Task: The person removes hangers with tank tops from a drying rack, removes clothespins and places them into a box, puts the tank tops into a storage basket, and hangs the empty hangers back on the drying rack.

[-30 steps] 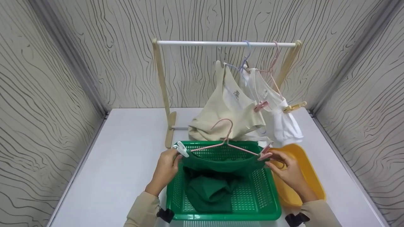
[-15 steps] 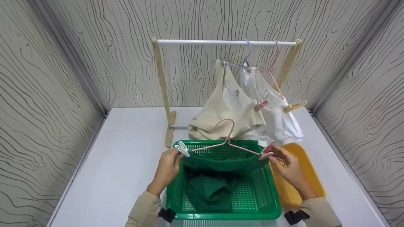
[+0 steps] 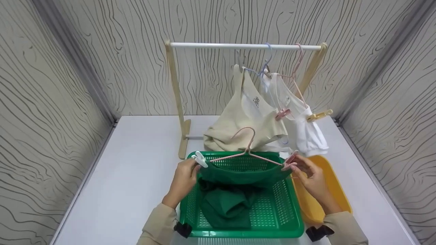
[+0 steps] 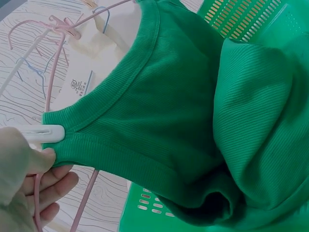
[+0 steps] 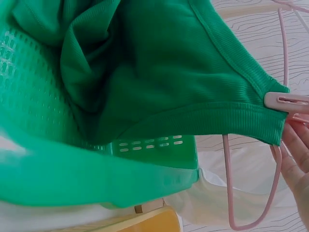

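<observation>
A green ribbed tank top (image 4: 145, 125) hangs on a pink hanger (image 3: 250, 143) over the green basket (image 3: 245, 233). My left hand (image 3: 184, 180) grips the shoulder strap at the hanger's left end, thumb just below a white clothespin (image 4: 46, 133) clipped there. At the other end, my right hand (image 3: 312, 180) pinches about a pink clothespin (image 5: 285, 102) clipped over strap and hanger. Most of its fingers lie outside the right wrist view. The garment's lower part (image 3: 226, 207) lies bunched in the basket.
Behind the basket stands a rack with a white rail (image 3: 211, 45). A beige tank top (image 3: 235, 115) and a white garment (image 3: 308, 136) hang toward its right, both on hangers with clothespins. A yellow tray (image 3: 332, 183) sits right of the basket, partly under my right hand.
Both hands and the hanger have shifted slightly right and up in the head view. The right fingers have moved closer round the pink clothespin. Both clothespins remain clipped.
</observation>
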Tool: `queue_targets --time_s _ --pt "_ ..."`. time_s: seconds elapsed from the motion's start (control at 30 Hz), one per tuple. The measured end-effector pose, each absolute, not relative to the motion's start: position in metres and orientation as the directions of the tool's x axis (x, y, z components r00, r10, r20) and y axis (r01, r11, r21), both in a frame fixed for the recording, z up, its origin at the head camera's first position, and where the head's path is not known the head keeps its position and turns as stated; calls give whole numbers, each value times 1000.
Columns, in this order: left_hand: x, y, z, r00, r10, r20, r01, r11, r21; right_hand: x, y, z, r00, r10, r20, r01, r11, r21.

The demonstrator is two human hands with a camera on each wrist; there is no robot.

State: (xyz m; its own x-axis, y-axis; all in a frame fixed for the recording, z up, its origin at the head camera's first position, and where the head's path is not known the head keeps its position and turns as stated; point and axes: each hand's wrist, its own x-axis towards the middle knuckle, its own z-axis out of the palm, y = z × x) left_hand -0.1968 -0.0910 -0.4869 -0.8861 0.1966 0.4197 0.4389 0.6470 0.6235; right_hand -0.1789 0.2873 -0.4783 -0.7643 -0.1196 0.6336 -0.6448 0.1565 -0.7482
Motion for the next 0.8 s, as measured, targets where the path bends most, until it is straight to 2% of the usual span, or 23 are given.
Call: queue_targets --time_s 0.13,0.57,0.8 --pt "-200 -90 -488 -896 193 399 424 638 643 -181 287 -478 -756 -114 644 -654 159 -739" --pt "-210 -89 -491 -870 225 439 473 632 614 -182 288 -478 -760 -115 639 -649 103 -753" --pt "-210 -89 -488 -885 233 403 453 629 632 -181 289 -478 -748 -120 653 -663 86 -744"
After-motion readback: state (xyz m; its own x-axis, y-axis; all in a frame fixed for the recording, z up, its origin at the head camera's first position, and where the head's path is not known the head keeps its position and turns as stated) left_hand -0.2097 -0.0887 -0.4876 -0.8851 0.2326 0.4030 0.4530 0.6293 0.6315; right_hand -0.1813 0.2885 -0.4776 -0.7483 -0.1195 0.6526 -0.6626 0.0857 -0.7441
